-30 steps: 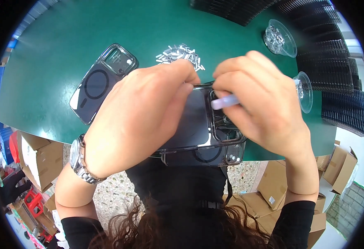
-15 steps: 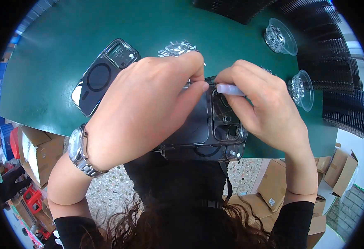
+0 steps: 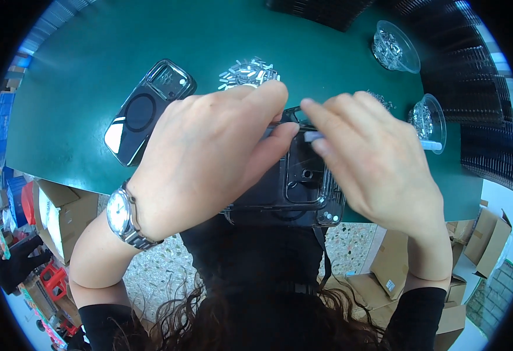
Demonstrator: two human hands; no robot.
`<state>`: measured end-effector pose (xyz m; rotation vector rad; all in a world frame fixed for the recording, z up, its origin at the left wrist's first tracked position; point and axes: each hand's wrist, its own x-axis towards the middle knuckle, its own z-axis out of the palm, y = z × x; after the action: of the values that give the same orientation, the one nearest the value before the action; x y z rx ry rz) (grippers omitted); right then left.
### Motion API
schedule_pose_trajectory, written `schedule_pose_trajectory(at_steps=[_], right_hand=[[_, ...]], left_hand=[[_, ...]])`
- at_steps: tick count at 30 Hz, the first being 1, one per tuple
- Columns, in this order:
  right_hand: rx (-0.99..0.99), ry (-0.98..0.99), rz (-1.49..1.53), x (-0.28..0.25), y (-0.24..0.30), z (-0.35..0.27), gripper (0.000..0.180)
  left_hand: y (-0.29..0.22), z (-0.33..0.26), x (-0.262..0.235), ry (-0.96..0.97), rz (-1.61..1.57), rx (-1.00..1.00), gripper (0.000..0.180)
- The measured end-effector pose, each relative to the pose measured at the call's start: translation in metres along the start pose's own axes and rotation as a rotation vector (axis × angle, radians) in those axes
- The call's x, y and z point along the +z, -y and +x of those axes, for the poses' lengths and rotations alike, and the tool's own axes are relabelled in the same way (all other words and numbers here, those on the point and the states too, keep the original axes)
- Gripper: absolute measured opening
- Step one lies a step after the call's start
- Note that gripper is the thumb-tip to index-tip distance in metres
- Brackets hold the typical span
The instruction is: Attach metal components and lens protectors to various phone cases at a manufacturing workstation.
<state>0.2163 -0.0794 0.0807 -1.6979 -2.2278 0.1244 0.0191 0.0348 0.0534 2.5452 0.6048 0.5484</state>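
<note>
A clear-edged dark phone case (image 3: 268, 181) lies in front of me, on top of another case whose corner (image 3: 328, 217) shows beneath it. My left hand (image 3: 215, 140) is closed in a pinch at the upper case's far edge; its fingertips partly hide what is between them. Over the camera-opening end, my right hand (image 3: 379, 158) holds a pale lilac stick-like tool (image 3: 432, 145) that runs under the palm. Its near end shows by the thumb, and the index finger is stretched out, slightly blurred. Beyond my left hand lies a pile of small silvery pieces (image 3: 250, 73).
Another dark phone case (image 3: 145, 114) with a ring lies at the left on the green table (image 3: 92, 76). Two clear bowls (image 3: 405, 50) of small metal pieces stand at the right, beside stacks of black trays (image 3: 473, 76). Cardboard boxes (image 3: 394, 263) sit on the floor.
My right hand has lifted its index finger off the case edge and turned, so the tool now points out past the palm. My left hand stays pinched at the edge.
</note>
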Motion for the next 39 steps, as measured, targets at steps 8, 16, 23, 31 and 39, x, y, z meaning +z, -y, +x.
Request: schedule_pose_trajectory(at_steps=[8, 16, 23, 31, 39], right_hand=[[0.027, 0.012, -0.094, 0.005, 0.008, 0.006, 0.022], [-0.005, -0.046, 0.144, 0.018, -0.004, 0.022, 0.023], [0.266, 0.039, 0.192, 0.019, -0.06, 0.042, 0.024], [0.293, 0.017, 0.148, 0.07, -0.064, 0.061, 0.018], [0.204, 0.086, 0.012, 0.069, -0.057, 0.064, 0.015]], left_hand=[[-0.012, -0.001, -0.004, 0.005, 0.021, -0.053, 0.013], [-0.008, -0.013, -0.01, -0.051, 0.036, -0.151, 0.009], [0.038, -0.042, -0.053, -0.216, -0.345, -0.449, 0.017], [0.054, -0.062, -0.047, -0.366, -0.409, -0.501, 0.012], [0.055, -0.058, -0.043, -0.325, -0.314, -0.456, 0.011]])
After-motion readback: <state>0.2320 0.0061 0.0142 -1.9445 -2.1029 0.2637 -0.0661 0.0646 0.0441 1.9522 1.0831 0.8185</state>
